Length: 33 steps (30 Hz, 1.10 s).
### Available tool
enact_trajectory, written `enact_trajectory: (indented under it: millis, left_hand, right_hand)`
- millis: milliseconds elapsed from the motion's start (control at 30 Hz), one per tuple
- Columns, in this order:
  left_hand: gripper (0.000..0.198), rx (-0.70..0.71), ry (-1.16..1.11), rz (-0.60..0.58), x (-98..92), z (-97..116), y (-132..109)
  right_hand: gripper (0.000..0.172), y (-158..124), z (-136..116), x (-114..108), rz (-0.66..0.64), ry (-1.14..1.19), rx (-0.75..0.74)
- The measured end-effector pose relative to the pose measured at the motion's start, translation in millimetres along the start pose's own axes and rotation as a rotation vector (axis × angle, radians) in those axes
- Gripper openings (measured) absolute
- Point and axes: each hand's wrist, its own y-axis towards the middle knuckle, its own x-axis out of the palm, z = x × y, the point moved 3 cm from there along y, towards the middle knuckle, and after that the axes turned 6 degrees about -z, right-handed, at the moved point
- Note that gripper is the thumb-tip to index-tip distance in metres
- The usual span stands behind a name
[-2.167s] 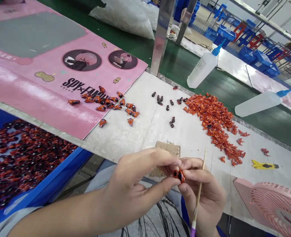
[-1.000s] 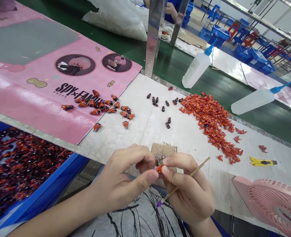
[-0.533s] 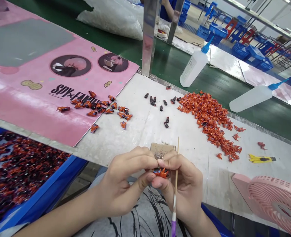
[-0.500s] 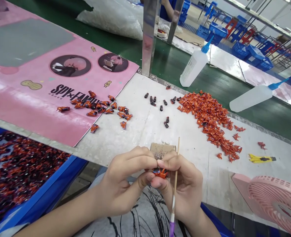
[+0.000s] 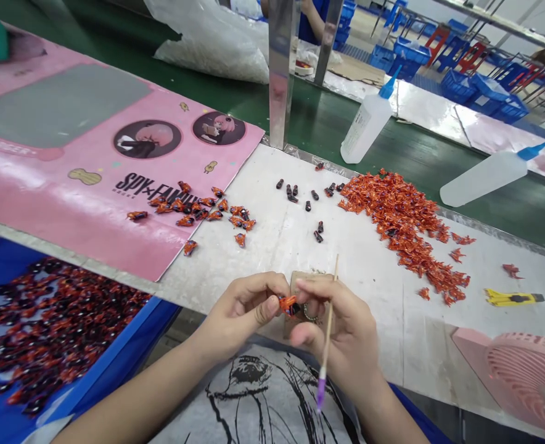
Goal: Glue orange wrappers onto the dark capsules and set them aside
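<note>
My left hand (image 5: 249, 311) pinches a small orange and black plastic figure piece (image 5: 288, 304) between thumb and fingertips. Just to its right is my right hand (image 5: 341, 320), its thumb and index finger spread apart. A thin wooden stick (image 5: 328, 333) with a white and purple lower end is tucked in the right hand's fingers and points upward. Behind the hands lies a piece of brown cardboard (image 5: 300, 279), partly hidden. Farther back, several small black pieces (image 5: 315, 195) are scattered beside a heap of orange spiky pieces (image 5: 395, 216).
Assembled orange and black pieces (image 5: 198, 206) lie over the pink mat (image 5: 92, 225). A blue bin (image 5: 115, 357) full of them stands at left. Two squeeze bottles (image 5: 367, 126), a yellow cutter (image 5: 513, 298) and a pink fan (image 5: 526, 376) are to the right. A metal post (image 5: 279, 74) rises behind.
My right thumb and index finger have parted from the figure piece, which stays in my left hand. The view has shifted slightly, and a green object has appeared at the upper left.
</note>
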Motion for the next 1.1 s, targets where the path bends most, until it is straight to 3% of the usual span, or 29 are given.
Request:
enact_trajectory:
  millis: [100, 200, 300, 400, 500, 600, 700, 800, 933, 1100]
  left_hand:
    - [0.042, -0.017, 0.244, 0.037, -21.7, -5, 4]
    - [0.029, -0.009, 0.831, 0.143, -54.6, -5, 13]
    - [0.026, -0.075, 1.374, 0.102, -83.9, -4, 27]
    - [0.03, -0.116, 1.528, 0.06, -98.8, -1, 45]
    - [0.028, -0.06, 1.585, 0.035, -87.4, 1, 66]
    - [0.026, 0.108, 1.576, -0.219, -48.6, -9, 88]
    - [0.028, 0.179, 1.523, -0.402, -10.3, -27, 108]
    - [0.03, 0.19, 1.506, -0.491, 10.6, -42, 120]
    - [0.03, 0.192, 1.497, -0.483, 12.2, -45, 118]
    - [0.027, 0.208, 1.435, -0.368, -1.5, -31, 87]
  right_hand:
    - [0.04, -7, 13, -21, 0.057, -0.021, 0.078]
    - [0.038, -19, 30, -46, 0.176, -0.074, 0.131]
    - [0.045, -34, 47, -65, 0.274, -0.095, 0.2]
    - [0.065, -46, 59, -74, 0.354, -0.012, 0.287]
    - [0.08, -52, 63, -78, 0.458, 0.082, 0.281]
    - [0.067, -55, 60, -76, 0.521, 0.129, 0.223]
    - [0.047, -56, 54, -65, 0.405, 0.208, 0.202]
    - [0.031, -60, 52, -49, 0.225, 0.218, 0.294]
    - [0.032, -66, 56, -28, 0.143, 0.239, 0.362]
    - [0.026, -67, 60, -15, 0.15, 0.029, 0.255]
